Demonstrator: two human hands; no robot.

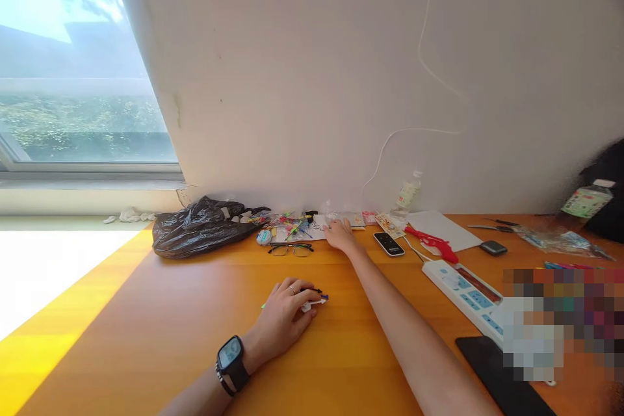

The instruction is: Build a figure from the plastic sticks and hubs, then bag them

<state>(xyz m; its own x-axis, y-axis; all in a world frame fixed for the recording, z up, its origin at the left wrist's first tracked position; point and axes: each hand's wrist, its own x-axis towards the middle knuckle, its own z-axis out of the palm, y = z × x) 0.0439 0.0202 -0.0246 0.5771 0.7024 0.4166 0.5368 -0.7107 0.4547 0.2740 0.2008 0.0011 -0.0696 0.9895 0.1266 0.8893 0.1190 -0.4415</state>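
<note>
My left hand (283, 311), wearing a ring, rests on the table with its fingers curled over a few small thin pieces. A white arrow-tipped piece (318, 302) sticks out beside the index finger, with black and blue tips close by. A bit of green shows behind the hand. At the back of the table my right hand (342, 236) reaches onto a white sheet with writing (318, 227), fingers spread over it. What lies under those fingers is hidden. Left of the sheet is a clear bag of colourful small pieces (292, 227).
Glasses (291, 249) lie between the hands and the back row. A black plastic bag (205, 234) sits at the back left. On the right are a black-and-white device (389, 244), a red toy gun (436, 246) and a power strip (461, 292). A bottle (408, 195) leans against the wall.
</note>
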